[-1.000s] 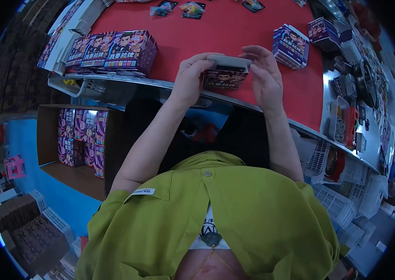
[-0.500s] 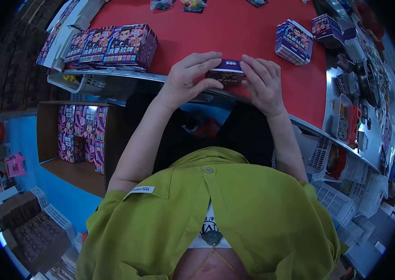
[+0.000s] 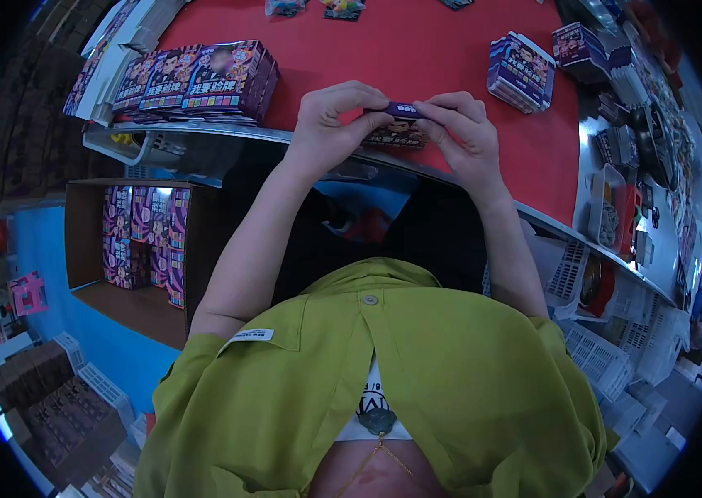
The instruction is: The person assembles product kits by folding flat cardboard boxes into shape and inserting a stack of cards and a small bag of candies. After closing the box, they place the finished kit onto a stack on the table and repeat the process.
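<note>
A small purple card box [image 3: 398, 134] with printed lettering stands at the front edge of the red table, between my two hands. My left hand [image 3: 336, 124] pinches its upper left corner between thumb and fingers. At the upper right corner, my right hand [image 3: 465, 137] grips in the same way, with the thumb against the printed front. The narrow top face points up; the fingertips cover both its ends. Printed purple boxes [image 3: 222, 79] are stacked in rows to the left of my left hand. Another small stack of boxes [image 3: 521, 70] stands beyond my right hand.
An open carton [image 3: 90, 299] holding several purple boxes sits below the table on the left. More flat cartons and boxes [image 3: 579, 51] line the right side, near a clear plastic tray [image 3: 608, 207]. Small bagged items [image 3: 343, 7] lie at the far edge of the red tabletop [image 3: 417, 50].
Both thumbs have moved up to the box's top edge and the hands have closed into pinches there. The box has tilted a little, so its top face looks narrower.
</note>
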`<move>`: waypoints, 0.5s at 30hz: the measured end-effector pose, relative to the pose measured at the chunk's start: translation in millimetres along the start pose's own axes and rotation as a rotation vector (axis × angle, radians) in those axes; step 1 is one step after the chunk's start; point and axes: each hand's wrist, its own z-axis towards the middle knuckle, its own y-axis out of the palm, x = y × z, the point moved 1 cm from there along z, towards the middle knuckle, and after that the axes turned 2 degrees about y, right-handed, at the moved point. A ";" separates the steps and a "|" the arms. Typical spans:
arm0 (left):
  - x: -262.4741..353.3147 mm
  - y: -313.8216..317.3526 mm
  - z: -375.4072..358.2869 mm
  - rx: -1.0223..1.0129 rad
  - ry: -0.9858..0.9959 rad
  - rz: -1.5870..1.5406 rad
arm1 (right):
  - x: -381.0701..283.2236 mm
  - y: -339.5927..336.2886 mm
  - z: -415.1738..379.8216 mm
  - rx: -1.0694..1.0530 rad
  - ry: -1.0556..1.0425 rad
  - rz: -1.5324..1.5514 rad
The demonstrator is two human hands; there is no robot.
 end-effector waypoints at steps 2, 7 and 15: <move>0.5 -2.3 1.7 -0.025 0.073 0.009 | 1.6 4.0 -0.4 0.038 -0.003 0.050; 5.7 -2.6 1.8 -0.037 -0.023 -0.005 | -2.0 5.7 -0.3 0.045 0.148 0.423; -1.2 -6.1 -9.2 -0.055 0.388 0.310 | -5.4 2.6 -7.8 0.085 -0.228 -0.135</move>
